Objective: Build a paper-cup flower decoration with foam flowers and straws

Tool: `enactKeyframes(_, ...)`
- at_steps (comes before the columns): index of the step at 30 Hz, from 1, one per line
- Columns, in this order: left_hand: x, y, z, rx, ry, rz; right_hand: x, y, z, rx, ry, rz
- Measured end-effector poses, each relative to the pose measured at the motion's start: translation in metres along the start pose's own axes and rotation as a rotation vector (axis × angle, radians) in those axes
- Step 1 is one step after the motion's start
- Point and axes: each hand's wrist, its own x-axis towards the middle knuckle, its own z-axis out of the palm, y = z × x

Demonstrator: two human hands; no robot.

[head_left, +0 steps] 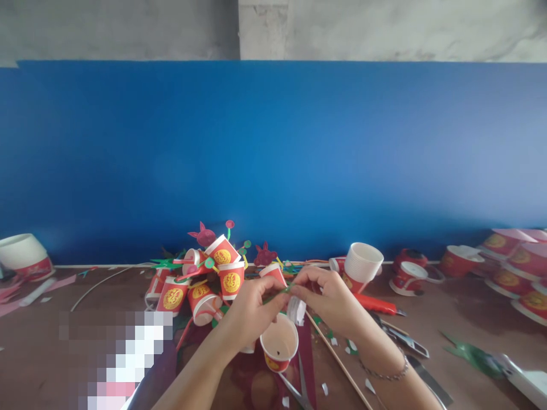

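My left hand [255, 304] and my right hand [327, 296] meet above the middle of the table, fingers pinched together. Between their fingertips runs a thin green strip [288, 288], partly covered by the fingers; its material cannot be made out. Just below the right fingertips is a small white roll [296, 310], and whether the hand touches it is unclear. Under both hands a red and white paper cup [278, 344] stands upright, open at the top, with a small dark spot inside. Scissors [299, 387] lie against its near side.
Several decorated paper cups [232, 282] are heaped at the back left. A cup stack [363, 265], an orange-red utility knife [378, 304], a wooden stick [337, 359] and green-handled pliers [474, 353] lie to the right. Behind the table rises a blue panel [273, 154].
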Motion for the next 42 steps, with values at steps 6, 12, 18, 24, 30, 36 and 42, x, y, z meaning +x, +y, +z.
enactKeyframes(6, -0.001, -0.001, 0.001, 0.337, 0.175, 0.270, 0.004, 0.009, 0.001, 0.126, 0.038, 0.093)
enactKeyframes(12, -0.002, -0.003, 0.003, 0.845, 0.313, 0.591, 0.005, 0.007, -0.001, 0.214, 0.068, 0.125)
enactKeyframes(18, 0.001, -0.009, 0.005, 0.940, 0.431, 0.705, 0.005, 0.004, -0.001, 0.226, 0.069, 0.106)
enactKeyframes(24, 0.004, -0.016, 0.003, 0.867, 0.497, 0.632, 0.002, 0.002, -0.002, 0.157, 0.107, 0.045)
enactKeyframes(30, 0.005, -0.019, 0.001, 0.834, 0.513, 0.524, -0.004, -0.007, 0.005, -0.075, 0.051, 0.031)
enactKeyframes(36, 0.002, -0.013, 0.001, 0.783, 0.498, 0.403, -0.003, -0.005, 0.015, -0.265, 0.096, -0.010)
enactKeyframes(42, 0.001, -0.011, 0.001, 0.719, 0.502, 0.381, 0.000, -0.003, 0.015, -0.243, 0.081, -0.052)
